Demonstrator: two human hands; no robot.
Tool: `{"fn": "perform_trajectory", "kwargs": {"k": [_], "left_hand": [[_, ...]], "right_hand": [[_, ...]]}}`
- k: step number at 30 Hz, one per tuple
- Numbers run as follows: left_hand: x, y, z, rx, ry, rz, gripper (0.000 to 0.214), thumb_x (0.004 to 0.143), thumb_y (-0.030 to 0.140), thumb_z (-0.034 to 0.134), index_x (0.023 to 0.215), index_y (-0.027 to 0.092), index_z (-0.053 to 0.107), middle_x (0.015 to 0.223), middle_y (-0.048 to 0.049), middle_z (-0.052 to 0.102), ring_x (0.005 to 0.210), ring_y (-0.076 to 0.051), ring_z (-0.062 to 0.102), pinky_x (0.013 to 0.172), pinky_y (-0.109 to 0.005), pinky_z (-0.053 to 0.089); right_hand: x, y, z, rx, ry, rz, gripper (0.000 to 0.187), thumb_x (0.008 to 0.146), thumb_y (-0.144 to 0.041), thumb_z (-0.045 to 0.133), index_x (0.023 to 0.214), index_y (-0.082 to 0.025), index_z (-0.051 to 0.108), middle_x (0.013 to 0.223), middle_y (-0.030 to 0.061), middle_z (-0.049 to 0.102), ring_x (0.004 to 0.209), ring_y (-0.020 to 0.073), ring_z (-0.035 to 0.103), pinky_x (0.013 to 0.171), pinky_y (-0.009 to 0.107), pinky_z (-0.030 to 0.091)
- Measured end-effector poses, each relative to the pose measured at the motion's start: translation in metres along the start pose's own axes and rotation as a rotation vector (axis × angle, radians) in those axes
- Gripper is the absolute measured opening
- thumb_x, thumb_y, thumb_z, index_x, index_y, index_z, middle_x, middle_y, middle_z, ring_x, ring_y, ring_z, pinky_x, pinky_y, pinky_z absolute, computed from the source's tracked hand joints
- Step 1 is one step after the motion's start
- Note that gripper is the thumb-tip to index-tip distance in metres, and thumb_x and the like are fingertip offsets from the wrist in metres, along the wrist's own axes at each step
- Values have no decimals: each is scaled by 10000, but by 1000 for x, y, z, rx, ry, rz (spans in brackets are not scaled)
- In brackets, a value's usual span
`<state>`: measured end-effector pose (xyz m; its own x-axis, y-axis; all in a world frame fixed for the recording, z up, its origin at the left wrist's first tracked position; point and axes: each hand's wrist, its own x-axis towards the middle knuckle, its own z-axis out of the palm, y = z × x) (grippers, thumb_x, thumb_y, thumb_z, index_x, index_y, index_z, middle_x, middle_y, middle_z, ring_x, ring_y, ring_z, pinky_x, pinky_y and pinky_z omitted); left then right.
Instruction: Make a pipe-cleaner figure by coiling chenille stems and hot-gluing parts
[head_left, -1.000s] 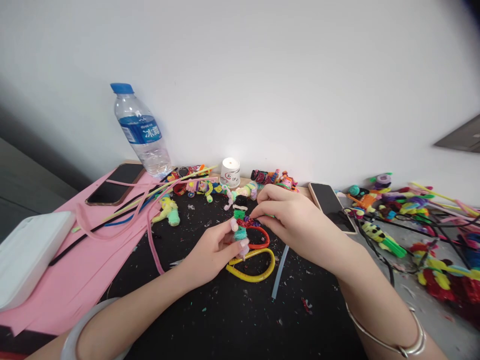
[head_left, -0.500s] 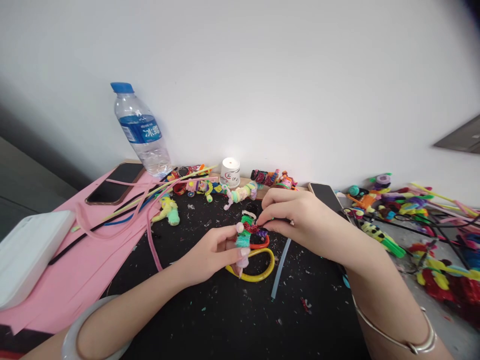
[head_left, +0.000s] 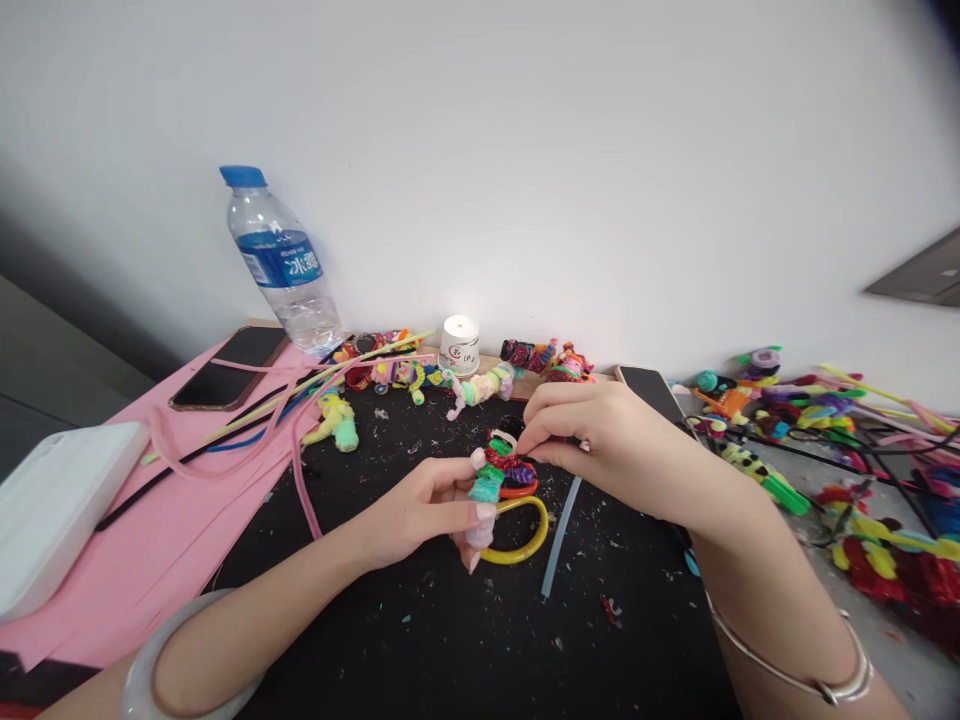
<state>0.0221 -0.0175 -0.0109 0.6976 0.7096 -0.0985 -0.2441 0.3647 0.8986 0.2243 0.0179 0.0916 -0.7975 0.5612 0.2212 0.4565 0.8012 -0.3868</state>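
Note:
Between the fingers and thumb of my left hand (head_left: 427, 510) is a small pipe-cleaner figure (head_left: 489, 484), green and teal with a dark red band and pale lilac lower part. My right hand (head_left: 581, 425) pinches at the red band near the figure's top; its fingertips partly cover what they grip. A purple tuft (head_left: 521, 475) shows beside the band. Just behind and below the figure lie scissors (head_left: 546, 530) with yellow and red handles, partly hidden. Right of them a pale blue strip (head_left: 561, 540) lies on the black surface (head_left: 465, 640).
Finished-looking pipe-cleaner figures (head_left: 484, 386) line the wall beside an upturned paper cup (head_left: 460, 345). On the left are a water bottle (head_left: 281, 265), a phone (head_left: 229, 370), pink paper (head_left: 142, 530) and a white box (head_left: 71, 510). More colourful pieces (head_left: 780, 410) lie at right, near another phone (head_left: 651, 390).
My left hand has tilted the figure slightly, so its red band and purple tuft show more. My right hand's fingertips stay at the band, almost in the same place.

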Motion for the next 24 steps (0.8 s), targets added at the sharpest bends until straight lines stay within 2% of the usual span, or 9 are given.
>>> {"fn": "perform_trajectory", "kwargs": {"k": [12, 24], "left_hand": [[-1, -1, -1, -37, -2, 4, 127, 825, 228, 612, 779, 120, 563, 626, 11, 526, 544, -108, 539, 505, -259, 502], [-1, 3, 0, -14, -3, -7, 148, 821, 248, 614, 775, 118, 558, 628, 8, 525, 548, -109, 537, 523, -266, 504]], "right_hand": [[1, -1, 0, -11, 30, -57, 141, 854, -71, 562, 803, -149, 669, 806, 25, 636, 733, 118, 590, 665, 227, 455], [0, -2, -3, 73, -4, -20, 188, 840, -26, 528, 838, -158, 662, 855, 37, 642, 769, 133, 586, 695, 252, 482]]}}
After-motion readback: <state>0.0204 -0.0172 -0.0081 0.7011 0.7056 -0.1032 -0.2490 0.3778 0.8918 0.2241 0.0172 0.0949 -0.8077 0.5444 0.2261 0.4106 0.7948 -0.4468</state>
